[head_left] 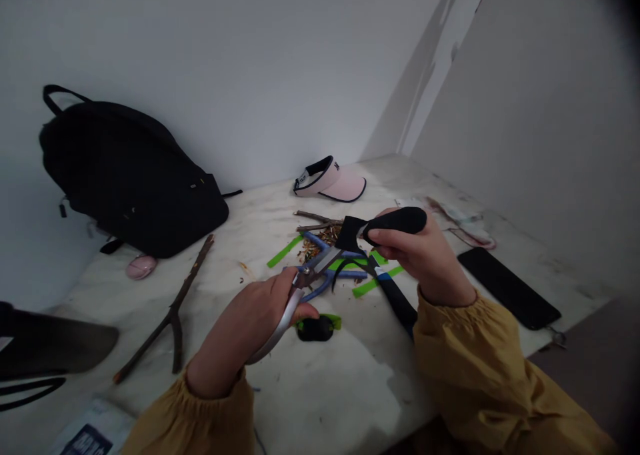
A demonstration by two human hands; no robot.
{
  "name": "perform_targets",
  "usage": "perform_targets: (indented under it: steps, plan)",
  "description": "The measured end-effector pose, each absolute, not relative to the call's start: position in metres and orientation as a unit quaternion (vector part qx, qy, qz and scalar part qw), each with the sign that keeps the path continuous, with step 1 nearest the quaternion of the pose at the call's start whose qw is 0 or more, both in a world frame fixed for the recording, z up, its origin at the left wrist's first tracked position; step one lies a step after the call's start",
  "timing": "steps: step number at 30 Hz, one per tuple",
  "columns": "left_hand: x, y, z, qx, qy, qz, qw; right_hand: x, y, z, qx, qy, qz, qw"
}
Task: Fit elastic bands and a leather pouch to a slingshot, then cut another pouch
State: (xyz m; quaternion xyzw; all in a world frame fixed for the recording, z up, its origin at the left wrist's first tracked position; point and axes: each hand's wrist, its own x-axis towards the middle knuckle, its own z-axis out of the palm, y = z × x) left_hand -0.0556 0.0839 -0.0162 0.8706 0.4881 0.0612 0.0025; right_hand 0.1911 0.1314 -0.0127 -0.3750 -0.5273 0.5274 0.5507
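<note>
My left hand (250, 328) is closed around the silver handles of a pair of shears (310, 273), whose jaws point up and right. My right hand (425, 255) grips a black foam-covered handle (397, 221) held just above and right of the shear jaws; a black flap hangs from its left end, touching the jaws. Beneath both hands, on the white marble table (345, 388), lie blue-handled pliers (335, 275), green tape strips (285, 250), a small black and green object (316, 328) and a pile of wood chips (320, 238).
A black backpack (130, 175) leans on the wall at the back left. A forked stick (170, 315) and a pink oval object (141, 266) lie left of my hands. A pink visor (330, 180) sits at the back, a black phone (507, 286) at the right.
</note>
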Motion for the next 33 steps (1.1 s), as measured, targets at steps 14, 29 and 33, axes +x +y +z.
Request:
perform_targets:
  steps: [14,29,33]
  plan:
    - [-0.057,0.086,-0.020,0.867,0.487,0.097,0.042,0.191,0.132,-0.013,-0.367,-0.545,0.532,0.534]
    - [-0.061,0.086,-0.024,0.870,0.486,0.080,0.007,0.194,0.128,-0.004,-0.448,-0.600,0.436,0.500]
    - [-0.059,0.085,-0.022,0.871,0.484,0.084,0.011,0.196,0.127,-0.005,-0.434,-0.604,0.439,0.504]
